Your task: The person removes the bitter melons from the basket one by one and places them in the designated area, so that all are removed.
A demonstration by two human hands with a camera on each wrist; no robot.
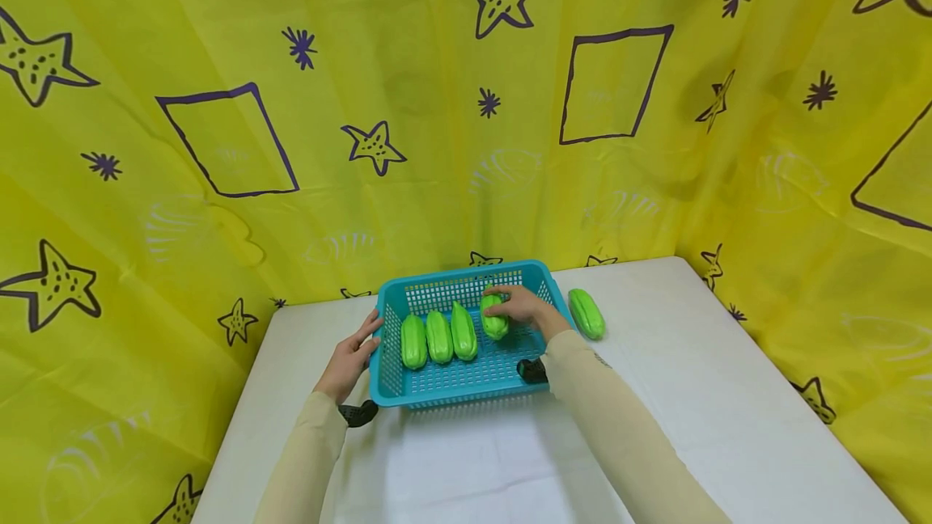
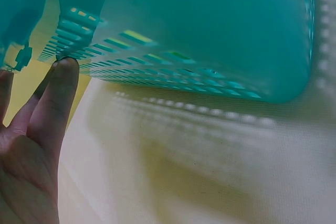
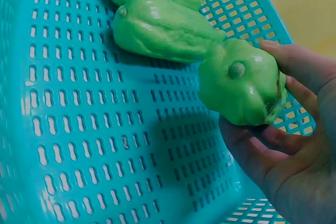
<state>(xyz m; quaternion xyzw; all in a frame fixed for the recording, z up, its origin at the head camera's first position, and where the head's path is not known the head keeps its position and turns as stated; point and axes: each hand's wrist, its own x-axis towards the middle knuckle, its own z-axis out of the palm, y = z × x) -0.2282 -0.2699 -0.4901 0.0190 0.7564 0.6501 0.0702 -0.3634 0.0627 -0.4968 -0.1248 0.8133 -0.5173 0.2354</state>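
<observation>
A teal plastic basket [image 1: 466,385] with slotted walls stands on the table. Between the thumb and fingers of my right hand [image 1: 518,306] is a glossy green papaya [image 3: 241,85], gripped inside the basket's right half. In the right wrist view its stem end points toward the camera, and a neighbouring papaya [image 3: 165,30] lies just beyond it. Three papayas sit in a row on the left side, among them one [image 1: 413,342] nearest the left wall. My left hand [image 1: 349,362] rests at the left rim, its fairly straight fingers [image 2: 55,98] touching the basket's outer wall.
Outside the basket, one more green papaya [image 1: 586,314] lies on the white table [image 1: 692,395] to the right. A yellow patterned curtain [image 1: 437,217] rises close behind the basket and along both sides. Dark wrist devices [image 1: 358,413] hang below both wrists.
</observation>
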